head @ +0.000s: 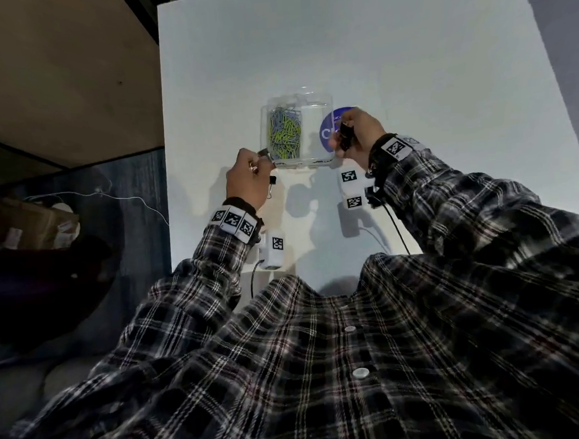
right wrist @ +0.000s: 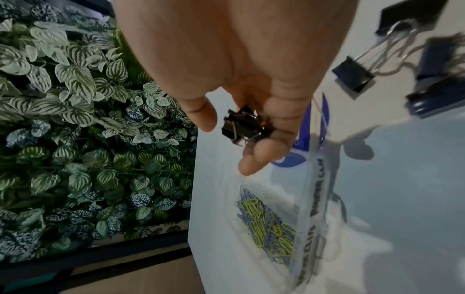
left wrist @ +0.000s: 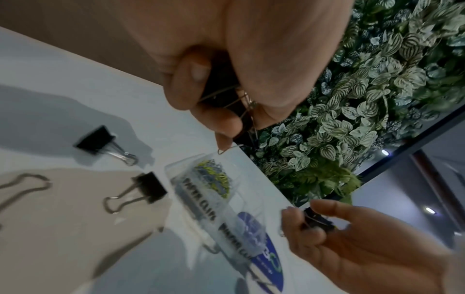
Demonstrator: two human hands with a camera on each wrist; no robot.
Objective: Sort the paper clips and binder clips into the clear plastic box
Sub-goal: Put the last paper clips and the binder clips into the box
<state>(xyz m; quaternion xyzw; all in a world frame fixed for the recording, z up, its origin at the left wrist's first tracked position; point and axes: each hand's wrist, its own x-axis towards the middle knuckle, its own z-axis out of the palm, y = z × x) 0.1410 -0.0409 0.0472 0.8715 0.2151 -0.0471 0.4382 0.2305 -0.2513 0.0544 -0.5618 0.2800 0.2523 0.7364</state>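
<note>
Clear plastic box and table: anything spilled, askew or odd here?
Nothing spilled. The clear plastic box stands upright, paper clips only in its left compartment, right one empty. Two binder clips lie loose on the table; both hands hold more.

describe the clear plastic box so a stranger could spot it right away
On the white table, between the left hand and right hand, stands the clear plastic box. Its left compartment holds yellow and blue paper clips, and it is the only see-through thing there.

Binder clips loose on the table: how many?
3 visible: far clip, near clip beside the clear box, and edge clip, only its handle in frame. More may be hidden.
</note>
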